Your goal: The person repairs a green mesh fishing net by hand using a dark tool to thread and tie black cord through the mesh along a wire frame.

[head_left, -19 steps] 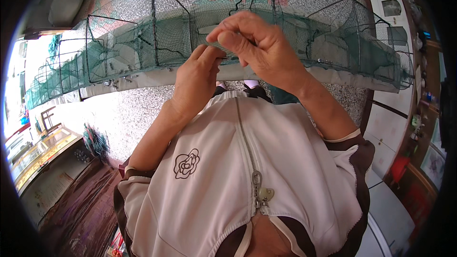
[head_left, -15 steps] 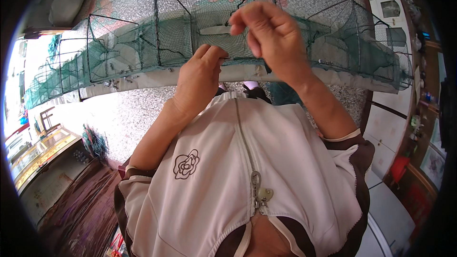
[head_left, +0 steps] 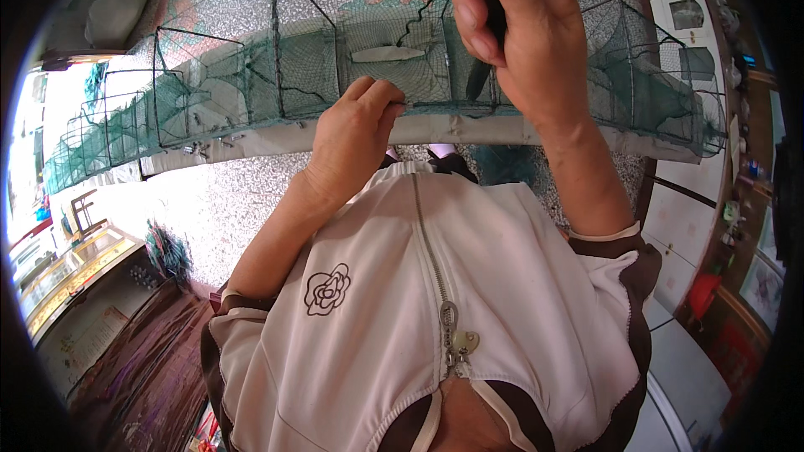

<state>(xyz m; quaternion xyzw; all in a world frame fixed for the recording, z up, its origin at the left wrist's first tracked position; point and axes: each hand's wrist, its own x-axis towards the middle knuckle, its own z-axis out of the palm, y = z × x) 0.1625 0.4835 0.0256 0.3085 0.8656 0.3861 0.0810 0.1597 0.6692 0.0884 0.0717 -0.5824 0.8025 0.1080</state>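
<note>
A long green net trap (head_left: 394, 84) on black wire frames stretches across in front of me. At its near edge my left hand (head_left: 356, 138) is closed in a pinch on the netting, with the fingertips at the bottom rim. My right hand (head_left: 532, 50) is raised over the trap, right of the middle, its fingers curled round a dark, narrow, flat tool (head_left: 480, 82). The tool's tip points down toward the near edge; its upper part is hidden by the hand. A black cord (head_left: 425, 4) hangs inside the central frame.
A pale board or cloth edge (head_left: 452, 127) runs beneath the trap. Small metal pieces (head_left: 197, 148) lie along it at the left. Green netting (head_left: 507, 163) lies on the speckled floor by my feet. White cabinets (head_left: 682, 100) stand at the right, dark reddish sheeting (head_left: 142, 351) at lower left.
My right hand has moved up and to the right, away from my left hand, and the dark tool shows more. My left hand has stayed at the net's edge.
</note>
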